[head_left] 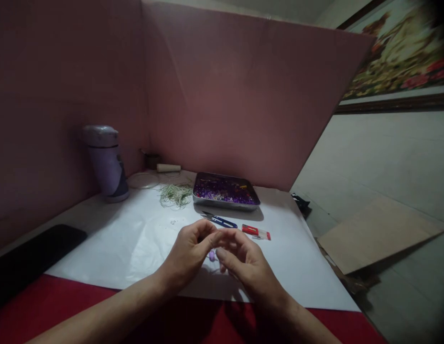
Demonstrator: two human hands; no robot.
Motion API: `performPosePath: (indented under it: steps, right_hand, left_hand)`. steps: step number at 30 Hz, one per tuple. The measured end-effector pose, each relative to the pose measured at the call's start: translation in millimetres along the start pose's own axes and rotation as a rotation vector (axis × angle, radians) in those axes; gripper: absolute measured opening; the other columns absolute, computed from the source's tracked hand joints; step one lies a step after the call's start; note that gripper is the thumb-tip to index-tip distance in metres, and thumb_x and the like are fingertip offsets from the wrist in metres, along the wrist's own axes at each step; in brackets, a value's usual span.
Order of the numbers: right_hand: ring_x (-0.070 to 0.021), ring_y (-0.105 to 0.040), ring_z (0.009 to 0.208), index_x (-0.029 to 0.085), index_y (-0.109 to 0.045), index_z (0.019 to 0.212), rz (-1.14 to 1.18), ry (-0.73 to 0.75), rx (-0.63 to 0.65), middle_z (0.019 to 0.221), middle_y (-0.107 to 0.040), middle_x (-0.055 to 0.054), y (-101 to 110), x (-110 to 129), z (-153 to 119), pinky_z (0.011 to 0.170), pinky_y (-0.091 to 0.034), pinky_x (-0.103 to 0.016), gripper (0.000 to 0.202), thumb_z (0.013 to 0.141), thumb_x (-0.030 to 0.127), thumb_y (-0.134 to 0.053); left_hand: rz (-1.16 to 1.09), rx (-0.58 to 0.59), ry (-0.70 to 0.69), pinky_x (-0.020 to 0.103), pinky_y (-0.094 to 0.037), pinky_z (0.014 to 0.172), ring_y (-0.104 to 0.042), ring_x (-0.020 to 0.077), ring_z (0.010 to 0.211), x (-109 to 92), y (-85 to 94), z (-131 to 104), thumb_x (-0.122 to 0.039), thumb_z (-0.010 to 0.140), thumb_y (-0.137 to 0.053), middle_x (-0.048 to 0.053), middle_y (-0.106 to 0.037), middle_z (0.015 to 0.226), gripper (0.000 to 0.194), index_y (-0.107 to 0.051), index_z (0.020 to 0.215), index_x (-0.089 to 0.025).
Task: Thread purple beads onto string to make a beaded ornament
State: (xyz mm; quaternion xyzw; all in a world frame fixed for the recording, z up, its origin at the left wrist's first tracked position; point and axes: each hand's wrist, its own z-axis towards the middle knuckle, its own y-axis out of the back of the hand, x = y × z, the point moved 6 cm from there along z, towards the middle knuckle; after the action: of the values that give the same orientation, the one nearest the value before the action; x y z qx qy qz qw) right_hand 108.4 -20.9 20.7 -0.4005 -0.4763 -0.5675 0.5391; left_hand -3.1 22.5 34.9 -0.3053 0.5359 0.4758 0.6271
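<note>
My left hand [188, 251] and my right hand [248, 260] meet over the white sheet [146, 248], fingertips close together. The thumb and index finger of my left hand are pinched, and the fingers of my right hand are curled with the thumb facing them. A small purple piece [212, 255] shows in the gap below the left fingertips; whether it hangs from them or lies on the sheet I cannot tell. Whatever is in the pinches is too small or hidden. Just beyond lie blue thread snips [222, 221] and a red lighter [249, 230].
A metal tray [225, 205] of purple beads stands at the back beside a tangle of pale green thread [176, 195]. A lilac flask [109, 167] is at the left, with a black flat object [38, 253] nearer me. Pink panels [236, 105] enclose the back and left.
</note>
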Motion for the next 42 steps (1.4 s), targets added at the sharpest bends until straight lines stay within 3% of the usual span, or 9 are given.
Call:
performPosePath:
  steps: [2,5,10,14,18,22,26,34,42]
  right_hand:
    - [-0.0076,-0.047,0.047,0.016,-0.054,0.090,0.125,-0.071,0.017,0.066,-0.061,0.000,-2.2,-5.2,0.4,0.045,-0.041,-0.019,0.021,0.080,0.034,-0.058]
    - [-0.0050,-0.040,0.041,0.016,-0.052,0.075,0.123,-0.068,-0.086,0.057,-0.056,0.002,7.5,-5.5,2.1,0.038,-0.032,-0.017,0.025,0.080,0.039,-0.060]
    - [-0.0050,-0.041,0.040,0.016,-0.053,0.077,0.171,0.016,-0.219,0.057,-0.055,0.003,26.9,10.1,2.6,0.036,-0.029,-0.017,0.023,0.079,0.037,-0.063]
    - [-0.0051,-0.043,0.043,0.016,-0.054,0.080,0.208,0.084,-0.251,0.061,-0.056,0.002,34.1,19.4,-0.5,0.037,-0.030,-0.017,0.019,0.081,0.033,-0.061]
    - [-0.0069,-0.044,0.044,0.017,-0.053,0.081,0.168,0.173,-0.301,0.062,-0.056,0.001,38.8,26.2,-4.6,0.039,-0.033,-0.019,0.017,0.082,0.033,-0.059]
    - [-0.0074,-0.043,0.044,0.018,-0.053,0.081,0.121,0.232,-0.344,0.062,-0.055,0.002,40.5,33.1,-7.0,0.039,-0.034,-0.020,0.015,0.083,0.032,-0.058]
    - [-0.0086,-0.045,0.045,0.017,-0.055,0.077,-0.054,0.147,-0.280,0.056,-0.055,0.002,30.4,24.6,-3.9,0.042,-0.037,-0.020,0.016,0.083,0.032,-0.058]
    - [-0.0092,-0.046,0.050,0.017,-0.054,0.070,-0.485,0.260,-0.181,0.058,-0.054,0.002,6.9,8.7,-11.3,0.050,-0.037,-0.021,0.016,0.084,0.024,-0.052]
    - [-0.0091,-0.046,0.047,0.017,-0.053,0.070,-0.521,0.296,-0.224,0.057,-0.054,0.002,10.6,13.1,-11.9,0.048,-0.036,-0.020,0.015,0.084,0.022,-0.050]
  left_hand:
    - [0.014,-0.023,-0.011,0.021,-0.035,0.054,-0.044,0.0100,0.057,-0.8,1.0,-0.5,-0.034,0.077,-0.062,-0.001,-0.052,0.059,0.023,-0.057,0.065,-0.014]
    - [-0.051,-0.075,0.025,0.020,-0.031,0.049,-0.038,0.0074,0.051,-0.3,4.2,0.3,-0.034,0.074,-0.064,-0.004,-0.047,0.055,0.025,-0.055,0.062,-0.015]
    - [-0.260,-0.054,0.276,0.018,-0.020,0.040,-0.028,0.0042,0.040,14.6,2.9,1.1,-0.029,0.075,-0.059,-0.008,-0.039,0.050,0.019,-0.047,0.067,-0.018]
    - [-0.300,0.002,0.403,0.016,-0.025,0.039,-0.040,0.0053,0.039,31.9,-1.7,1.1,-0.014,0.073,-0.051,-0.006,-0.048,0.051,0.006,-0.047,0.075,-0.018]
    - [-0.362,0.071,0.317,0.019,-0.031,0.038,-0.046,0.0067,0.036,34.8,-6.9,4.0,-0.029,0.078,-0.055,0.000,-0.060,0.060,0.015,-0.047,0.077,-0.017]
    - [-0.363,0.126,0.386,0.017,-0.023,0.034,-0.043,0.0048,0.036,37.8,-10.3,1.4,-0.045,0.071,-0.066,0.001,-0.059,0.061,0.034,-0.055,0.072,-0.013]
    - [-0.500,0.122,0.464,0.016,-0.019,0.036,-0.035,0.0018,0.036,39.3,-10.6,-1.3,-0.042,0.071,-0.069,-0.006,-0.046,0.050,0.032,-0.062,0.078,-0.012]
    - [-0.696,0.155,0.530,0.014,-0.024,0.040,-0.047,0.0045,0.048,40.3,-10.4,-2.0,-0.022,0.074,-0.067,0.001,-0.055,0.066,0.020,-0.061,0.089,-0.010]
    - [-0.702,0.179,0.514,0.016,-0.028,0.041,-0.049,0.0060,0.047,36.9,-13.2,-0.8,-0.021,0.077,-0.063,0.003,-0.058,0.066,0.017,-0.059,0.089,-0.010]
